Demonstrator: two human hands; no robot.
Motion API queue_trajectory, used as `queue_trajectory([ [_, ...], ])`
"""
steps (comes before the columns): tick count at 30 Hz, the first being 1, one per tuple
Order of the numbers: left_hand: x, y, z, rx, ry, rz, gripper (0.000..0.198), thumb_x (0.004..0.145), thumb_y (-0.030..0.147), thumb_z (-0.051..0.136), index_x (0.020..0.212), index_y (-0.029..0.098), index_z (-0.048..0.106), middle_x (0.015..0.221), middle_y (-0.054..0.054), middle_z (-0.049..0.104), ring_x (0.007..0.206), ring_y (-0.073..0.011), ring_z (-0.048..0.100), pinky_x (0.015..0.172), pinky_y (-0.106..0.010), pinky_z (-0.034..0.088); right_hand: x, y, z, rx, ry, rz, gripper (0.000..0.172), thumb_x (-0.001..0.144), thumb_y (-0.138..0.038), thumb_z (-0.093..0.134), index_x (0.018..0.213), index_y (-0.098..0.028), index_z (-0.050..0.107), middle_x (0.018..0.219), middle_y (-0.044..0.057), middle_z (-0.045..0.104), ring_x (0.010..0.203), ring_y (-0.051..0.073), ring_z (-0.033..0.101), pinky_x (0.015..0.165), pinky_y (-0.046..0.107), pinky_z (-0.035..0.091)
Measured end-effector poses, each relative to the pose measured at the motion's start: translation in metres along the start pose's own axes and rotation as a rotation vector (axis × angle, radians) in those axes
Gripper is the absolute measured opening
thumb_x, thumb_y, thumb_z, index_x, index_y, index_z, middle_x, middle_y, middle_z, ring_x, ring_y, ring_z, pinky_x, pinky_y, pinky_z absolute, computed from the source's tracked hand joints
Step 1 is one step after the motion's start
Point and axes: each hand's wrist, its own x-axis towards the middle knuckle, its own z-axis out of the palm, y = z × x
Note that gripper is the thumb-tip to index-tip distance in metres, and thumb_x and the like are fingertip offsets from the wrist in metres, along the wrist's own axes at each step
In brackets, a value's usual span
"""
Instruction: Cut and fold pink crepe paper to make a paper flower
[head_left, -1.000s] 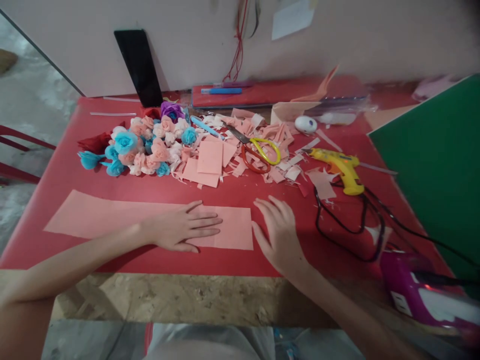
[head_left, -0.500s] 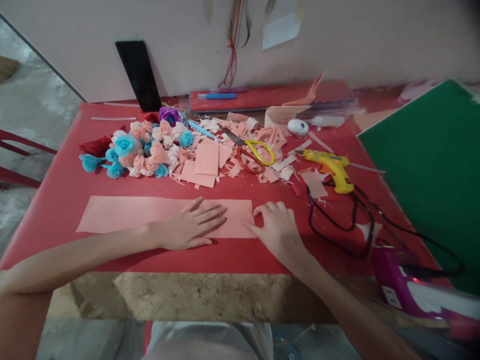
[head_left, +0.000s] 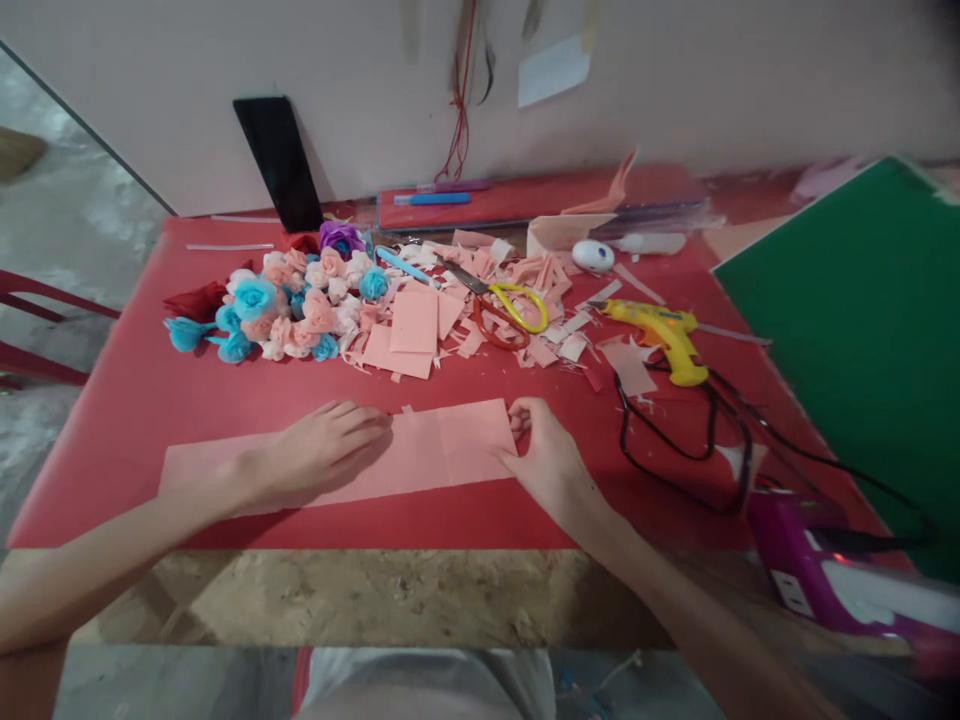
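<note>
My left hand (head_left: 315,455) lies flat, fingers released, on the pink paper strip (head_left: 431,450), which runs along the table's (head_left: 120,400) near edge with bare red around it. My right hand (head_left: 544,460) pinches its right end; earlier it only rested there, and the strip lay straighter.

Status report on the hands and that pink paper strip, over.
Left hand open, flat on the pink paper strip. Right hand pinching its right end. Black cord lies right of that hand, apart.

Long pink paper strip (head_left: 420,452), flat on red table, slightly skewed, right end lifted
</note>
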Motion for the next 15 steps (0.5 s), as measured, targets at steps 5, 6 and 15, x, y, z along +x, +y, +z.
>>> queue_trajectory([
  [5,0.003,0.004,0.003,-0.009,0.0,-0.03,0.032,0.094,0.024,0.033,0.119,0.013,0.051,0.122,-0.011,0.056,0.106,-0.0214,0.053,0.09,-0.036,0.043,0.003,0.0,-0.002,0.281,0.016,0.043,0.044,0.072,-0.035,0.057,0.107,-0.022,0.034,0.092,0.006,0.053,0.068,0.014,0.057,0.061,0.03,0.051],
  [6,0.005,0.004,0.004,-0.017,0.003,-0.034,0.032,0.093,0.024,0.034,0.119,0.013,0.05,0.122,-0.011,0.055,0.105,-0.0213,0.053,0.089,-0.035,0.042,0.005,-0.001,-0.005,0.373,-0.001,0.066,0.047,0.071,-0.037,0.059,0.107,-0.022,0.033,0.095,0.006,0.053,0.069,0.014,0.058,0.062,0.03,0.052],
  [15,0.03,0.01,0.009,-0.04,0.027,0.061,0.033,0.092,0.027,0.035,0.118,0.011,0.049,0.119,-0.013,0.056,0.097,-0.0217,0.054,0.088,-0.035,0.04,0.022,-0.005,-0.015,0.792,0.16,0.259,0.063,0.059,-0.036,0.074,0.11,-0.028,0.039,0.124,0.008,0.046,0.084,0.014,0.059,0.083,0.036,0.052],
])
